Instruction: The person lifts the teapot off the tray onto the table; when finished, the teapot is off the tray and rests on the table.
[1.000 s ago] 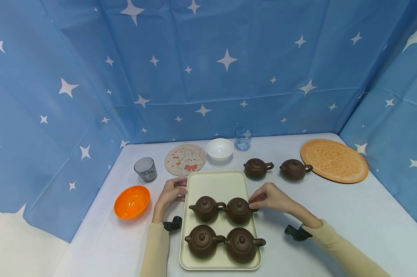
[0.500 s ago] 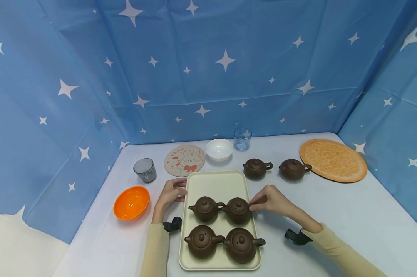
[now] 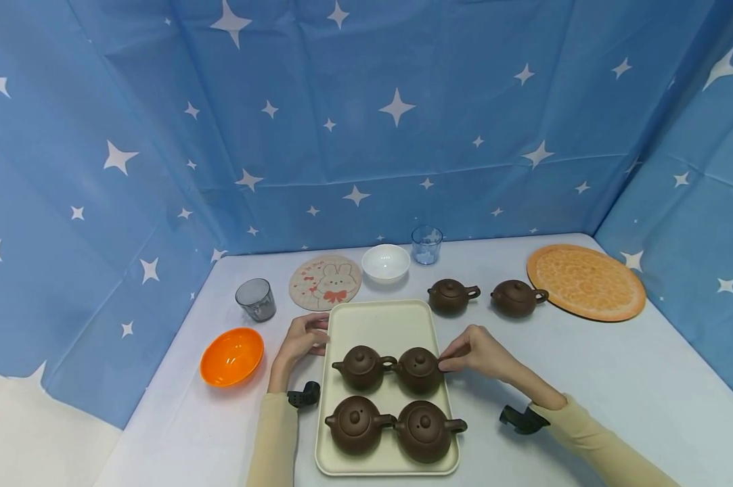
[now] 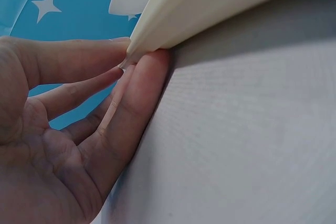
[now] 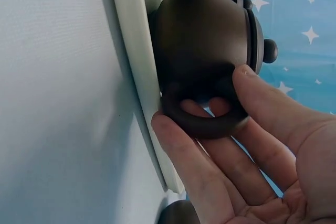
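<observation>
A cream rectangular tray [image 3: 381, 321] lies on the table with dark brown lidded teapots in two rows of two. My left hand [image 3: 302, 339] pinches the tray's left rim, thumb above and fingers below, as the left wrist view shows. My right hand [image 3: 480, 350] holds the loop handle of the right teapot [image 3: 418, 370] in the farther row. In the right wrist view its fingers curl round the handle [image 5: 210, 126], the thumb against the pot's body. Left of that pot sits another teapot [image 3: 361, 367]. Nearer me are the two larger-looking teapots, left [image 3: 354, 426] and right [image 3: 424, 431].
Two more brown teapots, one [image 3: 450, 297] and another [image 3: 516, 299], stand beyond the tray's right corner. Around them are an orange-patterned round mat [image 3: 587, 283], a blue glass [image 3: 427, 245], a white bowl [image 3: 386, 264], a rabbit mat [image 3: 325, 283], a grey glass [image 3: 256, 299] and an orange bowl [image 3: 231, 357].
My right hand has dropped slightly toward me, and its thumb now covers the teapot handle that showed below it before. The left hand, tray and teapots look unmoved.
</observation>
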Motion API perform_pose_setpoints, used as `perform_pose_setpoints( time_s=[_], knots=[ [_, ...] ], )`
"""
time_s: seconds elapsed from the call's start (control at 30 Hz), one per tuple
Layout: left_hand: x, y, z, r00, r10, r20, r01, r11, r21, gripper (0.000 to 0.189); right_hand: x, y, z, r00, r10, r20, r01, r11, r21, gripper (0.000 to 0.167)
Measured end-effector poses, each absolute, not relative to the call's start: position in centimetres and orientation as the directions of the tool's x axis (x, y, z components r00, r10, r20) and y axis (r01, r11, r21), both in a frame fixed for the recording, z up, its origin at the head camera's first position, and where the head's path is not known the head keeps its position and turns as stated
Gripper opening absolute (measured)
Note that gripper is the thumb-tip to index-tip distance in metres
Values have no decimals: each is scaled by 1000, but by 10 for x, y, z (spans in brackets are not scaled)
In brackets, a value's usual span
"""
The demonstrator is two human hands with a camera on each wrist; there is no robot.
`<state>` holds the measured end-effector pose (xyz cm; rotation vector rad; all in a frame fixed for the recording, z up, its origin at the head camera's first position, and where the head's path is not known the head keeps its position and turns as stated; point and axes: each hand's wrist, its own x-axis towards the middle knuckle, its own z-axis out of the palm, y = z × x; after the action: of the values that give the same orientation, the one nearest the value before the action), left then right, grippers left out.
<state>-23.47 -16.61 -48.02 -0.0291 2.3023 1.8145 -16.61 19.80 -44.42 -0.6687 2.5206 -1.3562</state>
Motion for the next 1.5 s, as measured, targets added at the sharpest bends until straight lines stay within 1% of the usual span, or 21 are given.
perform_pose_setpoints(
  time_s=[0.23,0.5,0.8,1.1,1.17,1.37,1.5],
  knots=[
    [-235,-166,-482,-980,110,-169,-140,235,962,53,-167,198,-441,-884,-468,3,-253,471,-845,12],
    [-234,-165,-481,-980,114,-163,-131,243,961,55,-169,199,-437,-866,-500,9,-258,432,-864,12],
    [-235,-165,-481,-980,120,-158,-128,232,964,54,-175,207,-432,-860,-511,14,-273,437,-857,12],
    [-235,-166,-479,-980,116,-160,-129,239,963,55,-180,229,-422,-831,-555,37,-327,434,-839,11],
    [-234,-166,-479,-981,119,-155,-124,234,964,55,-180,235,-420,-832,-553,35,-326,438,-838,12],
    [-231,-170,-478,-981,172,-89,-51,211,976,54,-179,257,-415,-842,-540,19,-310,453,-836,13],
    [-231,-169,-479,-980,160,-116,-79,221,972,54,-178,277,-415,-840,-541,33,-324,452,-831,13]
  ],
)
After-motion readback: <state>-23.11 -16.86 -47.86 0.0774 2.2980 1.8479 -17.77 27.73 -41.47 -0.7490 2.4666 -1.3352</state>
